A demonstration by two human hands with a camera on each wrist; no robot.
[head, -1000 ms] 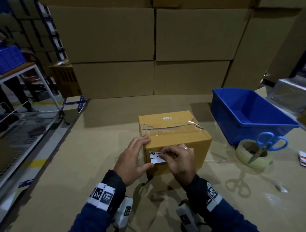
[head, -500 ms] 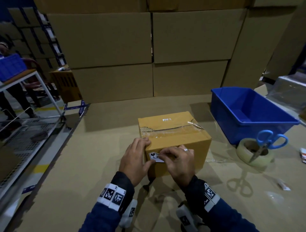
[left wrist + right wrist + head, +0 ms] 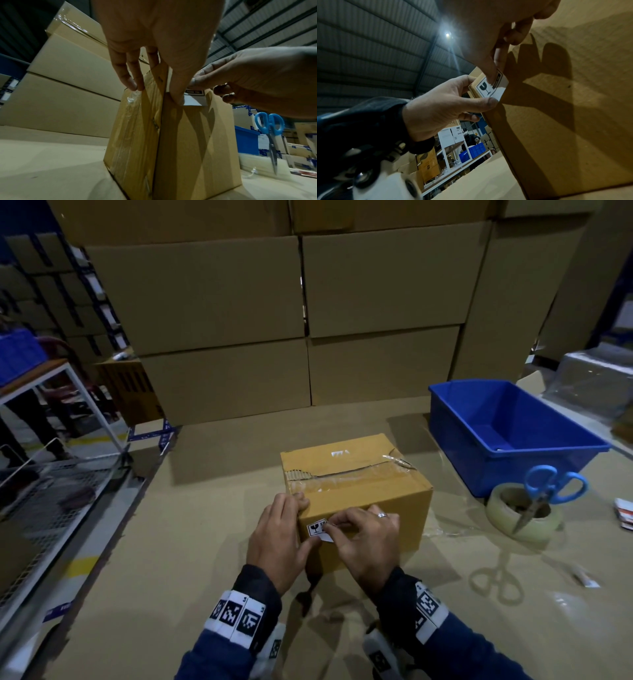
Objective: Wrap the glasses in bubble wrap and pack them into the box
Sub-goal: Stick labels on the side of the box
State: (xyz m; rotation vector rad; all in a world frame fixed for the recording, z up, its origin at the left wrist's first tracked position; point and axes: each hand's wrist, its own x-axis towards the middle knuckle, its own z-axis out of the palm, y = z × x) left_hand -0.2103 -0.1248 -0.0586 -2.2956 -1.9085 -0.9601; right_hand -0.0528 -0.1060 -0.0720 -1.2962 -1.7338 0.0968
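head / box: closed brown cardboard box point(image 3: 356, 494) sits on the cardboard-covered desk point(image 3: 171, 542), clear tape across the top seam, torn patch at the top left edge.
head / label: small white fragile sticker with black glass symbol point(image 3: 320, 529) on the near face of the box, upper left corner; its lower right corner looks lifted off the cardboard.
head / left hand point(image 3: 279, 539): fingers straight, wrapped over the box's near left corner, fingertips at the tape end, thumb on the near face just under the sticker.
head / right hand point(image 3: 368, 539): fingers curled, fingertips pinching the sticker's right edge; ring on one finger.
head / rest: blue plastic bin point(image 3: 507, 436) right of the box, apart from it; roll of clear packing tape point(image 3: 524, 517) in front of the bin with blue-handled scissors point(image 3: 544, 491) standing in its core; wall of big stacked cartons point(image 3: 301, 320) behind.
left wrist / left hand: fingers on the taped side of the box, thumb tip on the near face touching the sticker's lower left corner.
left wrist / right hand: fingertips on the sticker's upper right.
right wrist / sticker: thumb and forefinger of the right hand pinch its top edge; left thumb at its lower edge.
glasses: not visible in any view, box is shut.
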